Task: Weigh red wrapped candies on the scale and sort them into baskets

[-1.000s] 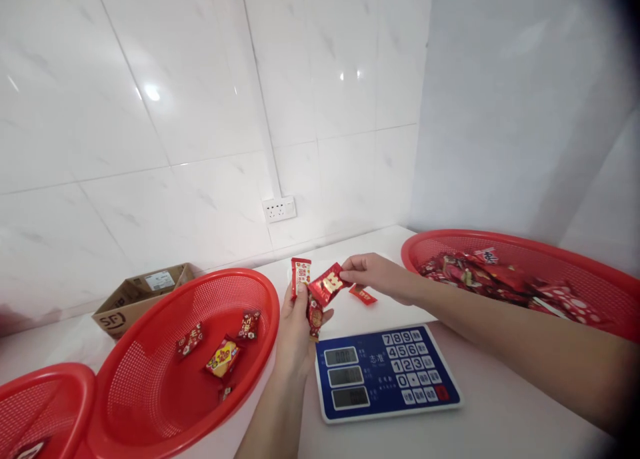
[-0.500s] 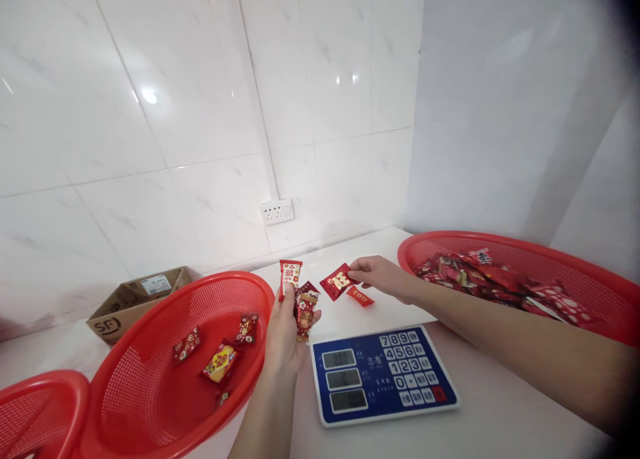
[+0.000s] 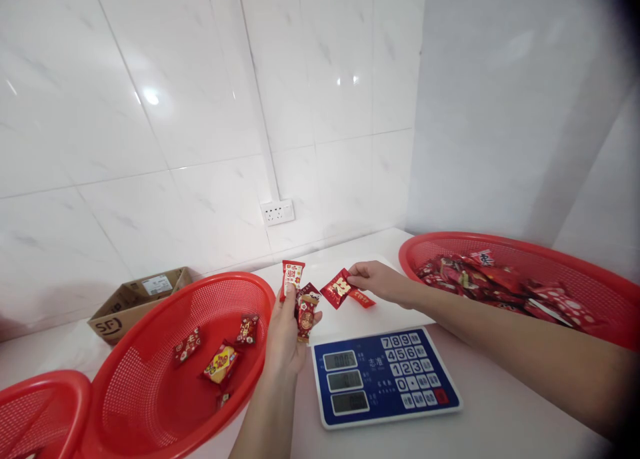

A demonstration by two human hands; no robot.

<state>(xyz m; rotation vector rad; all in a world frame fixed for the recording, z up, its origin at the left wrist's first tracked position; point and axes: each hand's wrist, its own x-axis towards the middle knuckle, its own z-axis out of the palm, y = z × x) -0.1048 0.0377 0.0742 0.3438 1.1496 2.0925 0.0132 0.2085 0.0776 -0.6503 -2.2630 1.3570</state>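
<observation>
Several small wrapped snack packets [image 3: 307,315] are held in my left hand [image 3: 286,335], one with a white front poking up between thumb and fingers. My right hand [image 3: 373,282] pinches a square red snack packet [image 3: 337,288] with gold print by its right edge. Partly behind that packet and my fingers, a narrow red packet [image 3: 363,299] lies on the scale's white weighing plate [image 3: 333,322]. In front of the plate is the scale's blue keypad panel [image 3: 385,377]; its displays are lit but too blurred to read surely.
A red plastic basket [image 3: 173,292] on the left holds several packets; another basket [image 3: 75,385] shows at the lower left. Behind them stands an open cardboard box [image 3: 120,312]. At the right, a large red basket [image 3: 500,239] is heaped with packets. A socket [image 3: 278,212] sits on the wall.
The square packet in my right hand has dropped slightly and tilted, now overlapping the narrow red packet. The top display's digits have changed. My left hand keeps its hold, nearly still.
</observation>
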